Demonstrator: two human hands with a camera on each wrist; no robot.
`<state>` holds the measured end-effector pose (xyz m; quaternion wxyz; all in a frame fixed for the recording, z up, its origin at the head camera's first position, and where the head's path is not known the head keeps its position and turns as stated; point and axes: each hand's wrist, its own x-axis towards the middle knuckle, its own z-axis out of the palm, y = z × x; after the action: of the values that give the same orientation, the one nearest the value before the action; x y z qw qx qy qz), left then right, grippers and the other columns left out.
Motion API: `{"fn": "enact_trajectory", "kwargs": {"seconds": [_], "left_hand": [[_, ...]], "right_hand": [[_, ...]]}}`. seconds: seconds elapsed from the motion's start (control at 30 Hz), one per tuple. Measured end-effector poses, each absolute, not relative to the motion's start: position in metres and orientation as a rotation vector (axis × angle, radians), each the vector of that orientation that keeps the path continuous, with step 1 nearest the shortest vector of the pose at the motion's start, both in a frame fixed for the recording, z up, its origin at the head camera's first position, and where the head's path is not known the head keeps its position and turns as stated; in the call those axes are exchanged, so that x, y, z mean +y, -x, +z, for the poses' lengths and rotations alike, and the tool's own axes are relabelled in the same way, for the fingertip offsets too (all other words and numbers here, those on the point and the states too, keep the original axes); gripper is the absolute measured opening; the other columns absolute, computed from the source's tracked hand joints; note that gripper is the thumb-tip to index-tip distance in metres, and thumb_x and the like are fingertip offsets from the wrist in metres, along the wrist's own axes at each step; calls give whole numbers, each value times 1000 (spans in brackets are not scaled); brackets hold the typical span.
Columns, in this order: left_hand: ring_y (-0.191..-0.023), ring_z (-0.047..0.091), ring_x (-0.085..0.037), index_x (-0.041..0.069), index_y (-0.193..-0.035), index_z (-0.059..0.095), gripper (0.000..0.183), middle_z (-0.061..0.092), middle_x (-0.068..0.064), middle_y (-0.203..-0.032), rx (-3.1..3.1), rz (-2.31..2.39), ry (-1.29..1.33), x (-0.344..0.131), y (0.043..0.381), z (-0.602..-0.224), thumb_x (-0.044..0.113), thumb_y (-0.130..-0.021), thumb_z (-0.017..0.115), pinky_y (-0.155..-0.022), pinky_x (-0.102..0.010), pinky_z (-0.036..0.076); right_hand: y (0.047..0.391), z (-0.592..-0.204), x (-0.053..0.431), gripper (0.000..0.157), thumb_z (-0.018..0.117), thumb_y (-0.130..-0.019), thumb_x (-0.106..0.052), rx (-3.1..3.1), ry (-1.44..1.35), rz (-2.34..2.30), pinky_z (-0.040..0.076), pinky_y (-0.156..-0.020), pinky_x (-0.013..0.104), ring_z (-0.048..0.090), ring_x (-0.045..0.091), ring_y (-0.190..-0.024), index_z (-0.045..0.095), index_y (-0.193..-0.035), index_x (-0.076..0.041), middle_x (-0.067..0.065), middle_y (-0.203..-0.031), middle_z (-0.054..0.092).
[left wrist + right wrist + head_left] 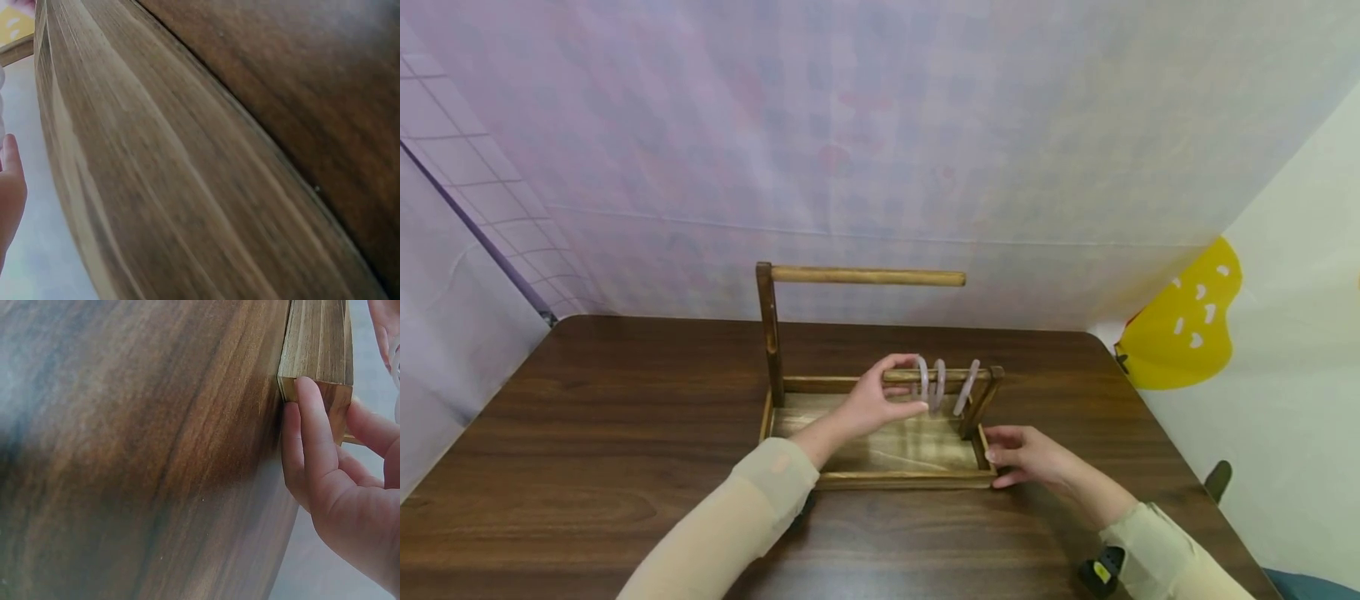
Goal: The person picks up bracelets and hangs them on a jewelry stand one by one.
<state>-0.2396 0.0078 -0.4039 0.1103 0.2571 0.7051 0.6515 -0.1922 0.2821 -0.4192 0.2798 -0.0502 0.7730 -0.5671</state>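
Note:
A wooden display rack (pixel 906 481) has a shallow tray base, a tall left post carrying an upper bar (pixel 865 276), and a short right post with a lower bar (pixel 955 375). Three pale translucent bangles hang on the lower bar. My left hand (pixel 868 402) pinches the leftmost bangle (pixel 924 379) between thumb and fingers near the bar's free end. Beside it hangs a second bangle (pixel 940 385), and a tilted third bangle (pixel 967 387) is close to the right post. At the tray's right end, my right hand (pixel 1037 457) holds the end wall, fingers outside (pixel 315 425) and thumb at the rim.
The brown wood-grain table (pixel 587 467) extends on both sides of the rack. Behind it hangs a pale checked curtain (pixel 887 150). A yellow butterfly-shaped decoration (pixel 1183 325) is at the right edge, and a black wrist device (pixel 1102 571) sits by the right sleeve.

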Motion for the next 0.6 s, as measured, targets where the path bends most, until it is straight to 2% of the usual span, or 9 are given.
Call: {"fn": "enact_trajectory", "kwargs": {"seconds": [0.4, 0.6], "left_hand": [[-129, 42, -31, 5, -138, 39, 63, 39, -16, -140, 2087, 1914, -748, 9, 239, -401, 3, -82, 68, -102, -34, 46], [-126, 45, -35, 9, -144, 32, 74, 36, -17, -142, 2094, 1879, -756, 5, 238, -402, 6, -81, 70, -104, -40, 44]], "right_hand": [[191, -418, 282, 66, 56, -93, -10, 2085, 135, -1512, 58, -78, 38, 60, 17, -95, 18, -138, 22, 35, -123, 45], [191, -419, 282, 68, 58, -92, -10, 2084, 116, -1512, 58, -78, 38, 60, 18, -94, 19, -138, 21, 31, -120, 47]]}}
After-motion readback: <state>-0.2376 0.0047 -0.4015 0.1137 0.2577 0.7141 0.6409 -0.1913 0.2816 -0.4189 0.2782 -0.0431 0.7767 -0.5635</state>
